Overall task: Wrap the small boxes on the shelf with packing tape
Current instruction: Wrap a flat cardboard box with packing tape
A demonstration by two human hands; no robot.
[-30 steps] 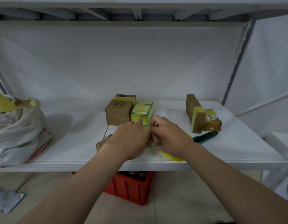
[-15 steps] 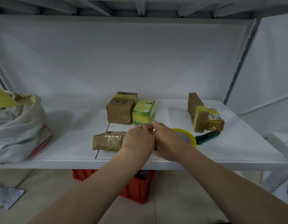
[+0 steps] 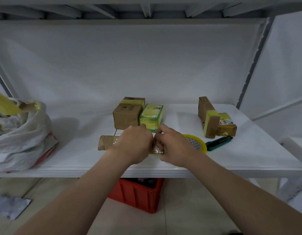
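A long brown box (image 3: 107, 142) covered in glossy tape lies flat near the front of the white shelf (image 3: 75, 146). My left hand (image 3: 135, 144) lies curled over its middle and grips it. My right hand (image 3: 172, 145) pinches the box's right end, fingers curled against the tape there. Right behind my right hand lies a yellow tape roll (image 3: 196, 142), partly hidden by it. Behind my hands stand a brown carton (image 3: 126, 114) and a green-yellow box (image 3: 151, 117). At the right stand an upright brown box (image 3: 207, 117) with a yellow band and a small labelled box (image 3: 227, 124).
A green utility knife (image 3: 218, 142) lies right of the tape roll. A white sack (image 3: 19, 138) with yellow tape scraps fills the shelf's left end. A red crate (image 3: 138, 194) sits on the floor under the shelf. A grey upright post (image 3: 255, 60) stands at the right rear.
The long box turned to lie flat and level along the shelf front, its left end now showing. My right hand shifted left, uncovering the tape roll. Both hands stay on the box.
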